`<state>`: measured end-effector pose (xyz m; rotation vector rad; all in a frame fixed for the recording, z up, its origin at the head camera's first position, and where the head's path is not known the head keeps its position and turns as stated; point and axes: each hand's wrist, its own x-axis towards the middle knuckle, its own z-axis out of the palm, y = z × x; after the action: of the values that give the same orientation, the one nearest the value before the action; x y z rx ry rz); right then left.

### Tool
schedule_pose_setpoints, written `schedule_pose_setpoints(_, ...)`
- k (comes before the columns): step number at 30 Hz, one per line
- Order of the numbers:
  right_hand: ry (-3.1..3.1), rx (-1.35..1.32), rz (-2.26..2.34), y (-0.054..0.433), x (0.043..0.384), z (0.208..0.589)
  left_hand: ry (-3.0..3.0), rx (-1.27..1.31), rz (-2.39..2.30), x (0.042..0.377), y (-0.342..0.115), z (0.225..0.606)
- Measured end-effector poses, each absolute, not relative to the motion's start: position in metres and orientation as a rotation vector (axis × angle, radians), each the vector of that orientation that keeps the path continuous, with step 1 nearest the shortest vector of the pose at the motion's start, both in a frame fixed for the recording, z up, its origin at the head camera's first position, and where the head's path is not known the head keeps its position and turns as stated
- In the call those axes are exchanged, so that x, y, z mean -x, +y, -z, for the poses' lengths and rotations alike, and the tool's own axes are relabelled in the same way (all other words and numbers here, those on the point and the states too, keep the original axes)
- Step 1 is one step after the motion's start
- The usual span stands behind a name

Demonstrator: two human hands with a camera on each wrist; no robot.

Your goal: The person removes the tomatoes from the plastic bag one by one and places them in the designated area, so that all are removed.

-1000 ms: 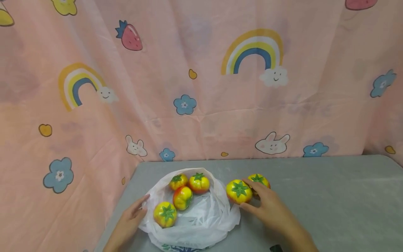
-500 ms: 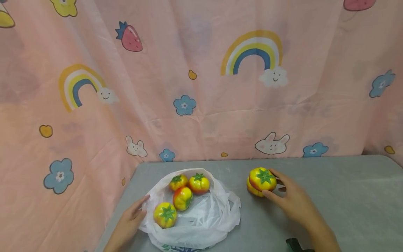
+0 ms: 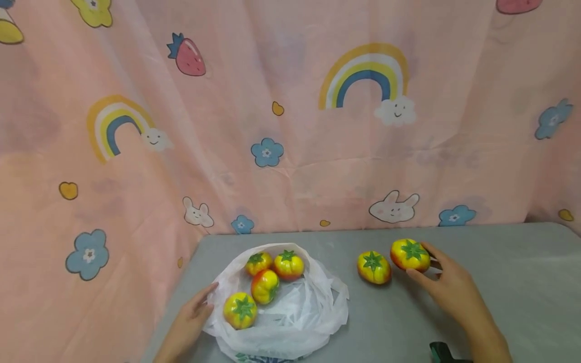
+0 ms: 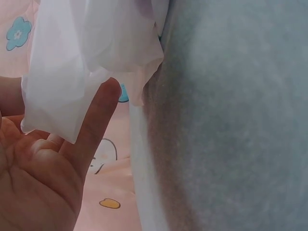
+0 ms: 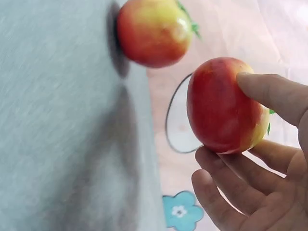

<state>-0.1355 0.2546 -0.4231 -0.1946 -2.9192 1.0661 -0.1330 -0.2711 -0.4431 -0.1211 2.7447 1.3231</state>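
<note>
My right hand point(image 3: 454, 285) holds a yellow-and-red tomato point(image 3: 407, 253) with a star-shaped green top, between thumb and fingers. The right wrist view shows this held tomato point(image 5: 221, 107) apart from the tabletop. Just left of it, a second tomato point(image 3: 373, 268) rests on the table. At the left stands a white plastic bag point(image 3: 313, 322), its mouth spread wide, with several similar tomatoes point(image 3: 239, 310) inside. My left hand point(image 3: 188, 317) grips the bag's left rim; in the left wrist view the plastic point(image 4: 62, 62) hangs across its fingers, partly hiding them.
The grey table point(image 3: 508, 282) ends at a pink printed curtain point(image 3: 308, 191) at the back and left. A dark green and black object point(image 3: 440, 351) shows beside the right forearm at the bottom edge.
My right hand has carried its tomato rightward from beside the bag, past the tomato lying on the table, to that one's right side. The left hand and the bag stay nearly in place.
</note>
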Motion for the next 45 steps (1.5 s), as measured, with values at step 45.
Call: schedule_pose_setpoints(45, -3.001, 0.328, -1.088, 0.257, 0.15, 0.454, 2.708, 0.202, -1.256, 0.138, -0.27, 0.442)
